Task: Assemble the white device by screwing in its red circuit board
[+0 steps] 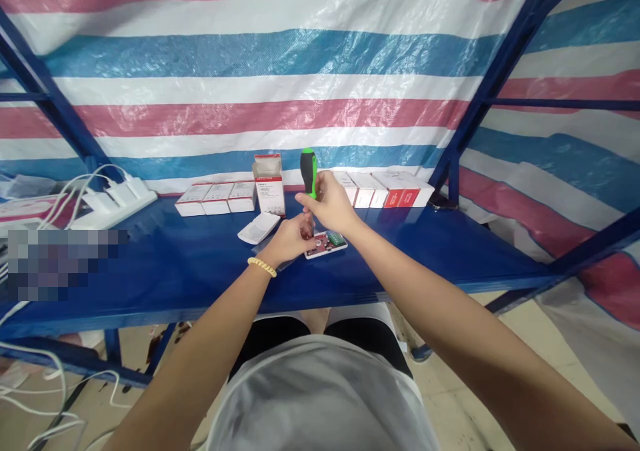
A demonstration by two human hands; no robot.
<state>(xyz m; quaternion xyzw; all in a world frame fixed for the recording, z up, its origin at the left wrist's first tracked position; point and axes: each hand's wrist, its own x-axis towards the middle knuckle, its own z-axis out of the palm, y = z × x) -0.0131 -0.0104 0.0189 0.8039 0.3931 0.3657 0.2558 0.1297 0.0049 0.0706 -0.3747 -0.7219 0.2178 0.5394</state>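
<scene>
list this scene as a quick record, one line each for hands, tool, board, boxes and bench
right hand: holding the screwdriver
left hand: at the circuit board, by the screwdriver's shaft
tool: screwdriver, green and black, upright
board: circuit board in a white shell
boxes: open box upright, others lying either side
bench: blue

One bench (435, 244) carries one opened white casing (326, 252) with one red circuit board (321, 243) and one green module (337, 239), plus one white cover (259, 228). There are two hands, one left hand (291, 239) and one right hand (333, 201), one screwdriver (309, 171) and one bracelet (263, 266). Boxes: one upright box (271, 194), three left-row boxes (217, 198), at least five right-row boxes (393, 196), some partly hidden. One power strip (146, 199) bears at least two plugs (100, 202).
</scene>
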